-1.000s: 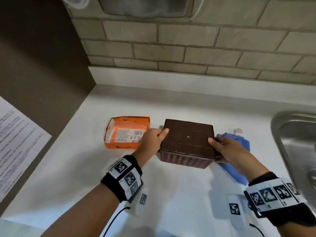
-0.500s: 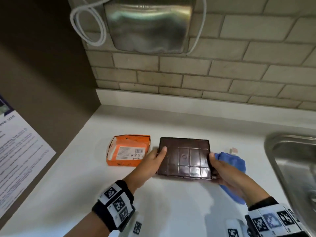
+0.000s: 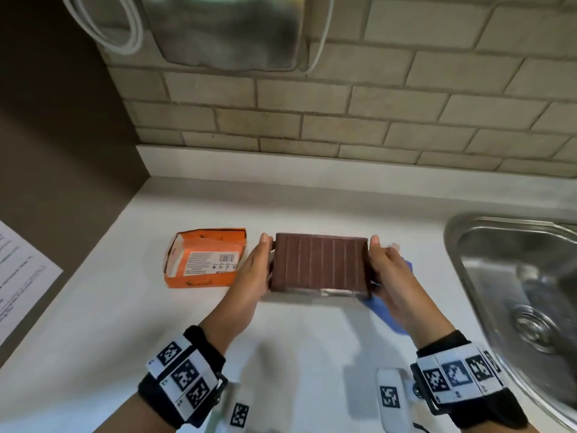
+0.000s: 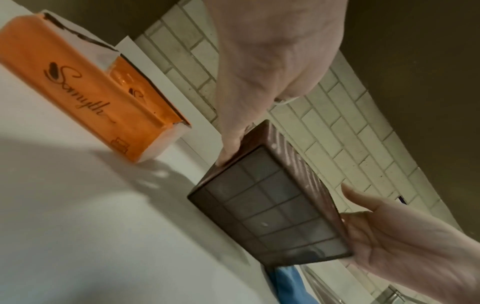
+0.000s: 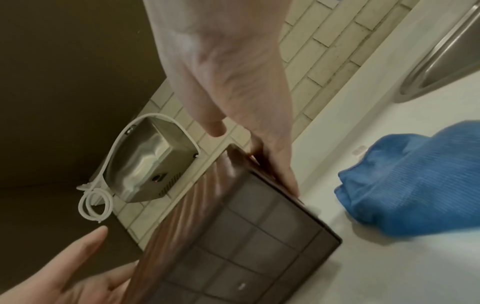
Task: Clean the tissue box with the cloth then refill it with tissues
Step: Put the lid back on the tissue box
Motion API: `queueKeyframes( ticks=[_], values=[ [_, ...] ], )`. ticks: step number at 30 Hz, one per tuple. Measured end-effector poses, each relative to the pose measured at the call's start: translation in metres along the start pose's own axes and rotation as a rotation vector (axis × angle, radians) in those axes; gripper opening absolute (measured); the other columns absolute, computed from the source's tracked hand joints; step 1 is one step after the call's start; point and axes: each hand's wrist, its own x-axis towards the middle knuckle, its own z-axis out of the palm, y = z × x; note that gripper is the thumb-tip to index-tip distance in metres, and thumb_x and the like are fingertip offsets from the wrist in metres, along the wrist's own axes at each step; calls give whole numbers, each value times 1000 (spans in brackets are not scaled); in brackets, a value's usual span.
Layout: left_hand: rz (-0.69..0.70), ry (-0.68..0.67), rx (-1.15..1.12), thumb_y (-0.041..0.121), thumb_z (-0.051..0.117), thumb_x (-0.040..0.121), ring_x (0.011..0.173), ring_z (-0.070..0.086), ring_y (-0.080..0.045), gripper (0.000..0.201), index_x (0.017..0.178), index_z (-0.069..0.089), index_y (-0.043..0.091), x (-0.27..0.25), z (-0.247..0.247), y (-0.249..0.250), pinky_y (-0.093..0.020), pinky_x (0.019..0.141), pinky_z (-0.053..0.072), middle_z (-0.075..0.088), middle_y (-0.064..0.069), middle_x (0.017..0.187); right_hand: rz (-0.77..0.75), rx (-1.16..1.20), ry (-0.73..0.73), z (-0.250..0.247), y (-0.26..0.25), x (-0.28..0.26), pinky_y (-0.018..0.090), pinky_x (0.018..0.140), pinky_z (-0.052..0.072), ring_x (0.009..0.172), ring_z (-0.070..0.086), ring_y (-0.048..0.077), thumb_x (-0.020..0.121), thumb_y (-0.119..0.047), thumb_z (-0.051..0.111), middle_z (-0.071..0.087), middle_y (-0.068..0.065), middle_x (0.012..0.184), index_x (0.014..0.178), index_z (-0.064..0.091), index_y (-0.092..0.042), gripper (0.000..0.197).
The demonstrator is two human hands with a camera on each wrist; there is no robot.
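Note:
A brown tissue box (image 3: 318, 264) hangs above the white counter (image 3: 156, 323), clamped by its two ends between my hands. Its ribbed side faces up in the head view, and its gridded flat face (image 4: 272, 205) points back toward my wrists. My left hand (image 3: 260, 264) grips the left end and my right hand (image 3: 379, 264) grips the right end (image 5: 272, 164). A blue cloth (image 3: 379, 310) lies crumpled on the counter under my right hand (image 5: 415, 181). An opened orange tissue pack (image 3: 206, 260) lies just left of my left hand.
A steel sink (image 3: 452, 232) is set into the counter at the right. A metal hand dryer (image 3: 224, 29) with a looped white cable hangs on the tiled wall behind. A brown side wall with a printed sheet (image 3: 18, 276) closes the left.
Both hands have tipped the box, so its ribbed side now faces up instead of the gridded face. The head view has tilted up toward the wall.

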Motion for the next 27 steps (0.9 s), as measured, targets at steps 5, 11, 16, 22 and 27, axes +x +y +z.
queueKeyframes(
  ticks=[5, 11, 16, 22, 27],
  values=[
    [-37, -3, 95, 90, 39, 63, 120, 56, -6, 64, 105, 63, 49, -1, -2, -14, -41, 111, 36, 62, 17, 127, -73, 24, -8, 5, 13, -9, 36, 82, 53, 97, 66, 18, 92, -53, 41, 70, 3, 105, 108, 53, -14, 44],
    [-34, 121, 79, 60, 38, 91, 107, 64, -7, 30, 101, 61, 44, -3, -3, -32, -40, 106, 43, 72, 20, 103, -120, -18, 76, 12, 31, -16, 40, 94, 50, 102, 64, 19, 87, -49, 55, 67, 4, 107, 105, 55, -15, 38],
    [10, 173, 98, 38, 48, 97, 98, 68, -5, 15, 99, 62, 36, -6, -14, -35, -37, 92, 52, 74, 17, 95, -126, -56, 78, 7, 45, -14, 41, 93, 50, 92, 64, 16, 85, -33, 64, 68, 2, 95, 100, 54, -19, 23],
    [115, 182, 304, 14, 60, 91, 110, 62, -7, 31, 120, 60, 24, -4, -20, -47, -31, 95, 51, 67, 11, 112, -234, -227, 86, 3, 57, -7, 29, 85, 52, 102, 63, 13, 88, -14, 63, 66, -2, 109, 102, 54, -25, 20],
    [134, 193, 355, 14, 60, 91, 111, 62, -9, 27, 118, 61, 19, -3, -21, -49, -28, 94, 50, 68, 8, 111, -384, -753, 93, 4, 43, -7, 20, 70, 44, 92, 63, 14, 90, -26, 59, 62, -5, 99, 119, 49, -14, 33]
  ],
)
